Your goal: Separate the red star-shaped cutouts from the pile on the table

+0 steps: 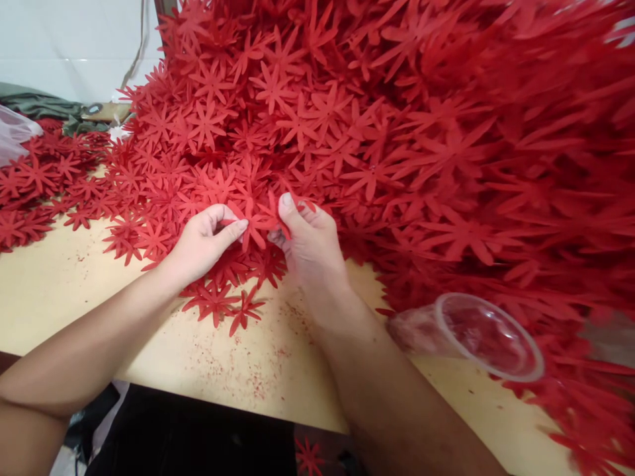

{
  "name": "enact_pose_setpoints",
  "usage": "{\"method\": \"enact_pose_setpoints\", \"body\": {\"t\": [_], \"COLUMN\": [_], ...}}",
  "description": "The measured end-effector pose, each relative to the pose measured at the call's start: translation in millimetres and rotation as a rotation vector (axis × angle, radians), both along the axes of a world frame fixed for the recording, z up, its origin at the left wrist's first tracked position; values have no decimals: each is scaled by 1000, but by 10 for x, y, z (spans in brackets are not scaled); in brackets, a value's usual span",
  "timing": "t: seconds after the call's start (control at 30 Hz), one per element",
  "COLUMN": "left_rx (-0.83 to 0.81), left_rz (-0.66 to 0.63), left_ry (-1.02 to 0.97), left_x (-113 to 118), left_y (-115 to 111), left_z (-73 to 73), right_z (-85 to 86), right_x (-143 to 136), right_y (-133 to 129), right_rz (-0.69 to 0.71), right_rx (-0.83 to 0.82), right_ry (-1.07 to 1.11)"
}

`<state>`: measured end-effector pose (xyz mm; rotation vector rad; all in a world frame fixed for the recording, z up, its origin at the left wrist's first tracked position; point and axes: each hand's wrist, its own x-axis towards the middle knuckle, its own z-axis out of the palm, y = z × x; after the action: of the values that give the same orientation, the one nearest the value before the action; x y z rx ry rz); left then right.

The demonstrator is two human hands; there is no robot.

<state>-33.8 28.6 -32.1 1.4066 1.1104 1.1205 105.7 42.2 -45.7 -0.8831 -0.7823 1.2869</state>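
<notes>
Bare forearms (391,383) reach in from the lower edge, nearest the camera, over a pale, smooth tabletop (218,363) dusted with fine red crumbs (258,377). Between the two hands, just in front of a large heap (307,112), is a red flower shape (254,221), thin and matt like cloth, with long, narrow petals that round off at the tips and spread from a small centre. Its colour is an even, bright red, and it looks nearly flat. On the left hand (206,238), thumb and forefinger are closed in a pinch on one of its petals. The right hand (312,241) has its fingers curled in and its thumb pressed down, with red petals (286,228) gripped beside the thumb; whether these belong to the same flower I cannot tell. Similar star-like cutouts make up the heap, overlapping in ragged, springy layers that blur towards the right. Two loose flowers (243,311) lie at its front edge. Right of the right forearm, a clear plastic cup (421,330) lies on its side, glossy, with a thick round rim. At far left, a crumpled green cloth (40,102) and a sheer white film (17,132) sit near a shiny white wall (74,39).
</notes>
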Motion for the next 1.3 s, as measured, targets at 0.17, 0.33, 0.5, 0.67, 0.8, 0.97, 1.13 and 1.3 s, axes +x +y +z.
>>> {"method": "enact_pose_setpoints", "body": {"t": [0.17, 0.33, 0.5, 0.67, 0.8, 0.97, 1.13, 1.3], "left_rx": [-71, -102, -76, -43, -68, -48, -93, -11], "left_rz": [47, -8, -27, -5, 15, 47, -17, -13], "left_ry": [-71, -134, -56, -3, 5, 42, 1, 58], "left_x": [24, 21, 18, 27, 35, 27, 45, 58], "left_y": [21, 3, -10, 10, 3, -15, -5, 1], "left_z": [-24, 20, 53, 48, 50, 20, -6, 2], "right_z": [-28, 18, 39, 53, 93, 77, 60, 71], "right_x": [11, -2, -3, -4, -6, -44, -74, 93], "right_y": [17, -4, 2, -22, -61, -114, -108, 48], "right_rz": [100, 74, 20, 64, 202, 321, 210, -52], "right_rx": [69, 46, -1, 53, 44, 58, 88, -20], "right_ry": [2, -97, -122, -127, -62, -37, -59, 32]}}
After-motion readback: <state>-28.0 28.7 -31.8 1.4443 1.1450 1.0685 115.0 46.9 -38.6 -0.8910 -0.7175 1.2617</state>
